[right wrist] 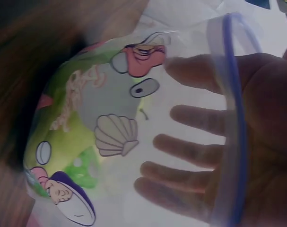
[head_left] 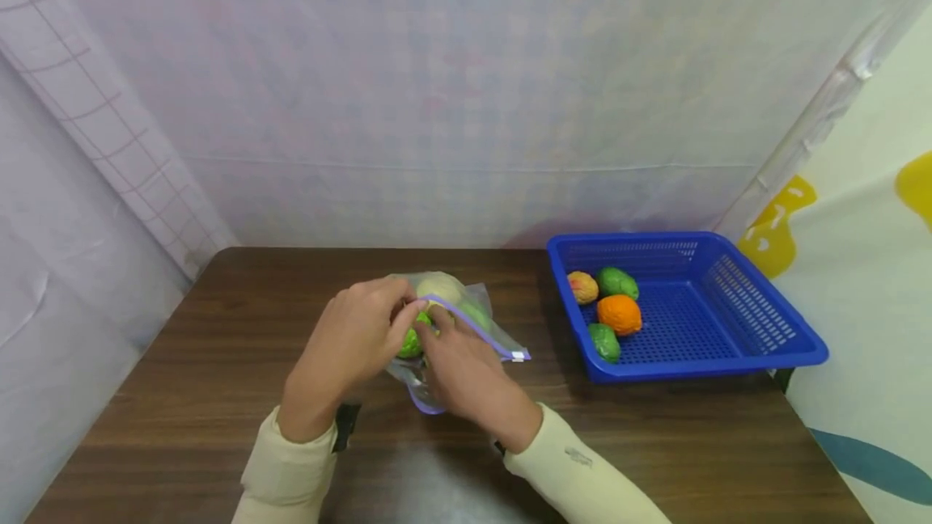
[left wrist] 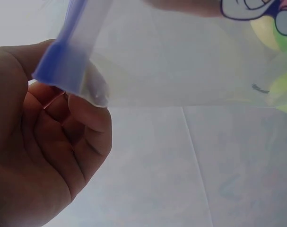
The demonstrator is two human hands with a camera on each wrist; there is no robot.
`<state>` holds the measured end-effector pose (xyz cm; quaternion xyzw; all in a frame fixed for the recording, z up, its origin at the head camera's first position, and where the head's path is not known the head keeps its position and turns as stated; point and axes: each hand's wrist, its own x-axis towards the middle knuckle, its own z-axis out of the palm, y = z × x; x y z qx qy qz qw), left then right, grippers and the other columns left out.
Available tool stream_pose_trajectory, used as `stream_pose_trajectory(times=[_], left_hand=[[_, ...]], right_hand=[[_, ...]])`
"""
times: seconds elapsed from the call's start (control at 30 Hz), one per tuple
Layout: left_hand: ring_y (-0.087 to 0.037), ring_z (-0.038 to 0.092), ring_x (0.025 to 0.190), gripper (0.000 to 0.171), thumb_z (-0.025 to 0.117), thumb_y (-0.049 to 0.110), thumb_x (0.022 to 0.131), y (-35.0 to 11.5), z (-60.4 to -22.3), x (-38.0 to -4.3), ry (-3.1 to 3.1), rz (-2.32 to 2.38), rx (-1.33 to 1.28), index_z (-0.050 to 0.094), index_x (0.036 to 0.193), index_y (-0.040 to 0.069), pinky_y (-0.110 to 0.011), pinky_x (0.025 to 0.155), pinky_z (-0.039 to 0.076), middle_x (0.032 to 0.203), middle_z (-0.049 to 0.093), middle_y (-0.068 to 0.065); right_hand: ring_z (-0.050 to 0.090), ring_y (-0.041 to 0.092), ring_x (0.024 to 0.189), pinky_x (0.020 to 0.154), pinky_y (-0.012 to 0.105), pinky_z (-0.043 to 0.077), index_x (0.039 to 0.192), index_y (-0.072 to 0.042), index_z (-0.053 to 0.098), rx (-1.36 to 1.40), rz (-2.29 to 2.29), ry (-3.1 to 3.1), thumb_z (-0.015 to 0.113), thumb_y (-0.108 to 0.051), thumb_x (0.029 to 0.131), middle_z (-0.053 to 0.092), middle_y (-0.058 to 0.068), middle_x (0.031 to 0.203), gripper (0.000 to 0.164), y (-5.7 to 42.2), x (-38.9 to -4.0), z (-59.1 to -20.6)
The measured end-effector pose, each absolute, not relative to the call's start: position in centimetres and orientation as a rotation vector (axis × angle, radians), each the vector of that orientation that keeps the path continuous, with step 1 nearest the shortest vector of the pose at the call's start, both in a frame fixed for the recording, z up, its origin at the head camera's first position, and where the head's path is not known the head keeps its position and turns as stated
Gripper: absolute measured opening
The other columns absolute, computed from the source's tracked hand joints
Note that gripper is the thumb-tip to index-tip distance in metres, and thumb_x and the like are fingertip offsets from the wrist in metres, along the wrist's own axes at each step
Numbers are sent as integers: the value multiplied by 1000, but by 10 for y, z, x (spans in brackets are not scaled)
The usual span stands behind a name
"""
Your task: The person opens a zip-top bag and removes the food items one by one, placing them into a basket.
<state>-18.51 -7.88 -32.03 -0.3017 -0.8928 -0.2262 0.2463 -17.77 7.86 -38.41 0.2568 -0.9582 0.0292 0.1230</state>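
A clear zip bag [head_left: 476, 295] with a purple-blue zip edge stands on the table, printed with cartoon figures and a shell. My left hand [head_left: 357, 338] is at its left side; in the left wrist view this hand [left wrist: 58, 137] pinches the bag's zip corner [left wrist: 60, 68] between thumb and fingers. My right hand [head_left: 469, 370] reaches in through the mouth. Its spread, straight fingers [right wrist: 190, 151] show through the plastic, apart from the contents. Inside lie a bumpy green fruit [head_left: 410, 344], a pale round piece [head_left: 440, 288] and other green-yellow produce [right wrist: 67, 149].
To the right, a blue plastic basket [head_left: 699, 366] holds an orange fruit [head_left: 620, 314], two green ones and a yellow-red one [head_left: 582, 287]. A white zip slider [head_left: 518, 356] sits at the bag's right end. Behind the brown table [head_left: 218, 330] hangs a pale sheet [head_left: 466, 103].
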Motion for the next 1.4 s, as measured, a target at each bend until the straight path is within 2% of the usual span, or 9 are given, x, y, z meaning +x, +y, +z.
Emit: stream_pose_trajectory(times=[0.1,0.23,0.43,0.53,0.63,0.8,1.03,1.27,1.4], left_hand=[[-14,49,52,16,71,17,89,-78,-320,-185,-2444,-615,-831,65,77,9,-35,46,43,66,61,-1],[-13,48,52,15,70,17,90,-77,-319,-185,-2458,-617,-847,66,78,10,-34,46,43,66,60,-1],[-11,48,52,13,68,14,91,-76,-319,-183,-2469,-622,-868,67,79,9,-32,46,43,66,61,0],[-11,48,53,13,67,13,91,-75,-320,-183,-2464,-626,-879,67,79,9,-32,45,44,66,61,0],[-11,48,53,13,67,13,91,-74,-320,-183,-2452,-623,-882,67,79,9,-32,45,44,66,61,0],[-12,50,54,13,68,13,91,-73,-319,-184,-2435,-617,-884,68,78,9,-34,45,46,66,62,-1],[-13,50,54,11,70,13,89,-72,-320,-183,-2434,-609,-883,68,79,9,-36,45,46,66,62,-1],[-12,50,56,12,69,15,90,-70,-321,-183,-2441,-608,-897,67,80,9,-35,47,47,68,62,-1],[-12,50,56,12,69,15,90,-69,-321,-182,-2442,-607,-895,67,80,9,-35,47,47,69,62,0]], right_hand=[[62,26,87,48,34,54,134,-16,53,685,142,-2907,77,-16,76,52,12,136,63,78,-179,-386],[63,30,91,49,37,55,142,-19,47,616,181,-3001,71,-17,82,46,11,143,65,77,-182,-389],[56,29,110,73,42,59,145,-22,45,625,110,-2997,72,-22,82,45,11,143,68,74,-187,-397],[50,29,119,90,45,54,143,-20,47,654,55,-2981,75,-26,81,46,11,142,68,75,-188,-401],[47,29,121,97,47,50,141,-18,49,677,34,-2973,76,-27,80,47,12,141,67,75,-190,-403],[48,28,118,94,45,52,134,-16,52,688,51,-2973,76,-23,79,50,12,137,60,77,-194,-405],[58,25,96,72,39,57,114,-13,58,633,108,-2969,77,-19,74,56,12,123,44,80,-195,-406],[55,26,107,90,40,52,116,-11,62,657,-31,-2958,80,-17,68,54,12,130,51,80,-197,-409],[52,26,112,92,40,52,120,-11,61,675,-86,-2968,82,-17,66,55,10,132,58,79,-197,-412]])
